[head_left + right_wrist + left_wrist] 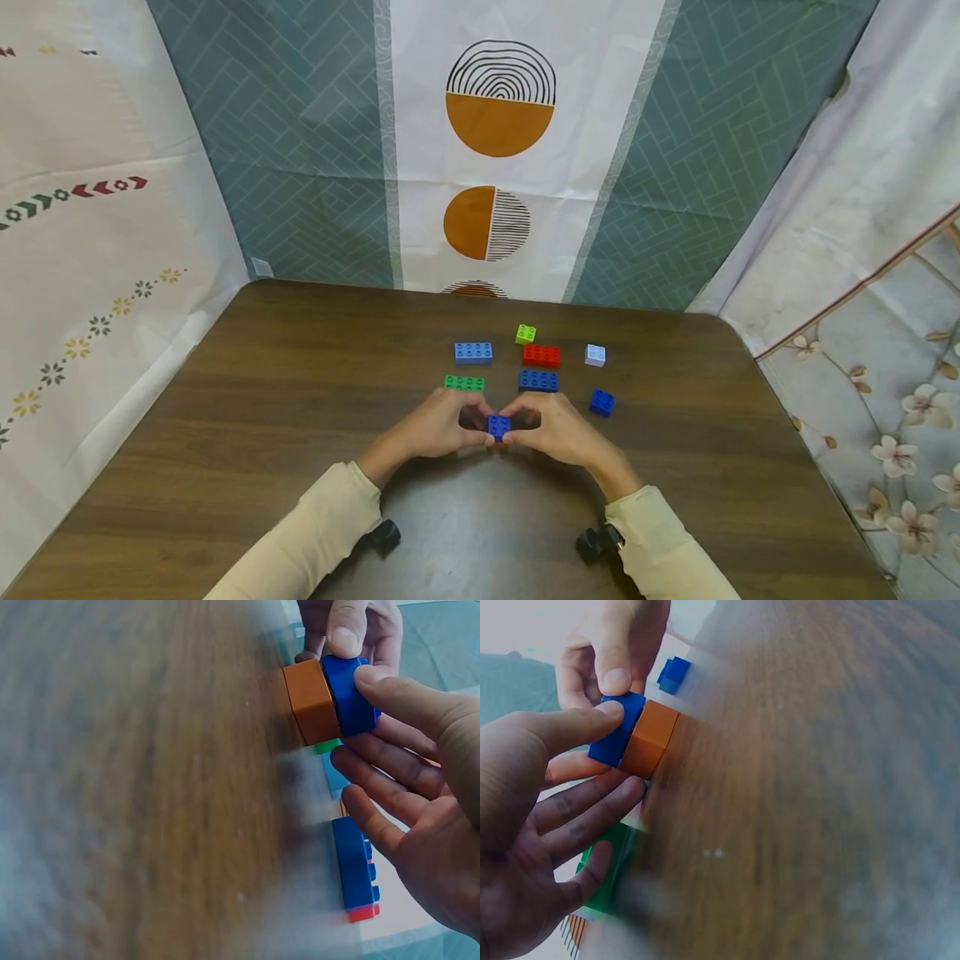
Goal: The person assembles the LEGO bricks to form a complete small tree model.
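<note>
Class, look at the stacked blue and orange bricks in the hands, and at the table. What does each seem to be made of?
Blue brick and orange brick: probably moulded plastic, judging by the even saturated colour, smooth faces and rounded edges. Table: dark brown wood or wood-look laminate, streaked grain with a slight sheen; which one cannot be told.

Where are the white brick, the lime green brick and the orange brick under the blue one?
white brick (595, 355), head view, its top face.
lime green brick (526, 334), head view, its studded top.
orange brick (649, 739), left wrist view, its side face.

both hands (525, 825) pinch a blue brick (615, 735) — stacked on an orange brick (649, 739).
</note>
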{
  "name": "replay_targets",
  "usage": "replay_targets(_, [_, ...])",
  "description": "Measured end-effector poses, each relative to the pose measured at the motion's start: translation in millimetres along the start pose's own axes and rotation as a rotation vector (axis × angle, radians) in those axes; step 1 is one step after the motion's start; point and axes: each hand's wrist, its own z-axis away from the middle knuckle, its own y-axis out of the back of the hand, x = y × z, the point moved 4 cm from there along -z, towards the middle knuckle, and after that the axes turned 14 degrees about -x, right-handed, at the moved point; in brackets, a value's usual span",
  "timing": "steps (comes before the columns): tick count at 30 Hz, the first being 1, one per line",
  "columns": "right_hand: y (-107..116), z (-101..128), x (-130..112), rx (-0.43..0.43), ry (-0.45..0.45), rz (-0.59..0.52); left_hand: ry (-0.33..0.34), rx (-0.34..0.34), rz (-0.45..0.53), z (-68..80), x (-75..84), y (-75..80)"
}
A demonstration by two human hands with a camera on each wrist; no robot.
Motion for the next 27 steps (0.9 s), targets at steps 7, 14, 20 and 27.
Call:
replay_targets(7, [-1.2,-2.3,-3.7,-0.050,0.011,0.040,0.007,0.001,-0.060,2.0,0.4,-1.2])
replay_targets(14, [-0.1,0.4,-2.4,-0.049,0.009,0.061,0.029,0.010,-0.094,-1.3,1.2,-0.8])
replay_targets(20, [-1.2,2.1,0.0,-0.062,0.008,0.054,0.050,0.004,-0.063,-0.6,-0.1,-0.9])
replay_targets(27, [16.0,12.7,9.7,-0.035,-0.036,0.010,0.058,0.017,-0.054,-2.0,-0.3,-0.7])
